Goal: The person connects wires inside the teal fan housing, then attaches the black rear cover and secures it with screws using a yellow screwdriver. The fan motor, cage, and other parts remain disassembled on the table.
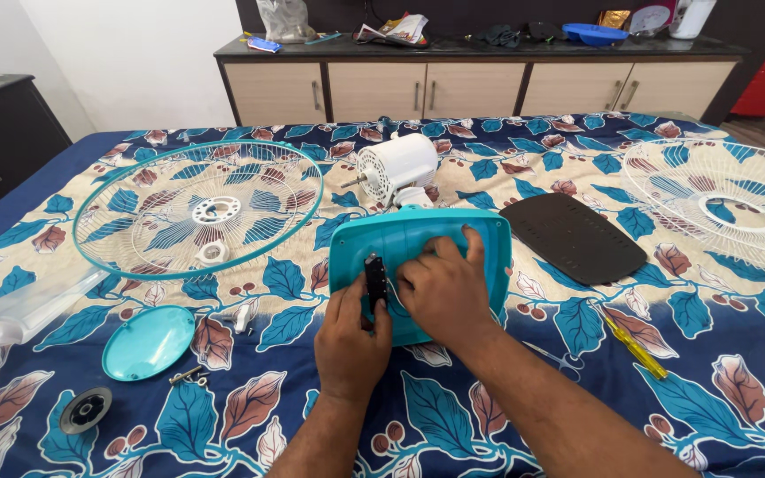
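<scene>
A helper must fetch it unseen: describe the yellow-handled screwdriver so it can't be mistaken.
Start at the teal fan base under both hands on the leaf-print bedsheet. Look past the right forearm, below the flat black panel. The screwdriver lies there: the only slim, yellow-handled tool.

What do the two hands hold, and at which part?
The left hand pinches a small black part at its lower end. The right hand presses flat on the teal fan base.
</scene>
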